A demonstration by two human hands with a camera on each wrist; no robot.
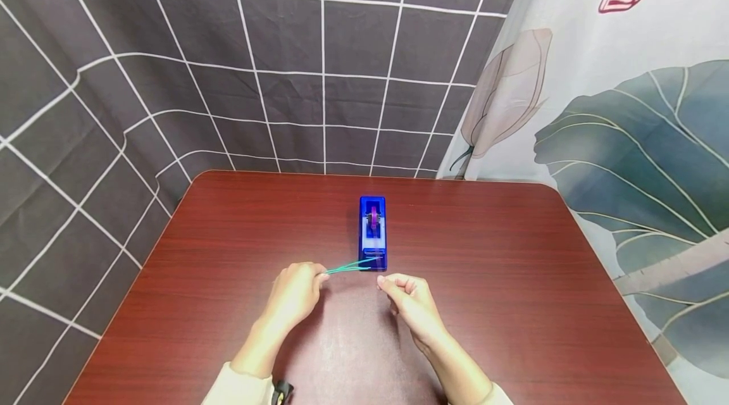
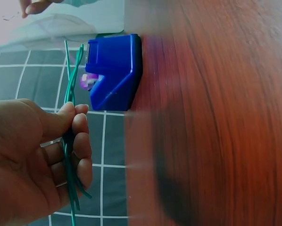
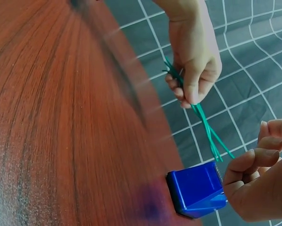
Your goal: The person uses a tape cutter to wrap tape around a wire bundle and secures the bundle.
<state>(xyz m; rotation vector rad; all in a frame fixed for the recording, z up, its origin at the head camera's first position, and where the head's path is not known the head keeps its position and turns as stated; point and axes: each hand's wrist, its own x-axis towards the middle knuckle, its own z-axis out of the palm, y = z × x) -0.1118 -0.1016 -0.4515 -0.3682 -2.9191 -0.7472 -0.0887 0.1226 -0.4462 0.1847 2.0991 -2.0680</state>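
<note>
My left hand pinches a small bundle of thin green wires between thumb and fingers. The wires' free ends point right, over the front end of a blue tape dispenser in the head view. A purple-cored tape roll sits in the dispenser, which stands upright on the table. Close in front of the dispenser's cutting end is my right hand, its thumb and index fingertip together. A faint clear strip of tape shows between that hand and the dispenser in the left wrist view.
The reddish-brown wooden table has rounded far corners. Behind it and at the left hangs a dark grey curtain with white grid lines. A white curtain with leaf prints hangs at the right. A black band is at my left wrist.
</note>
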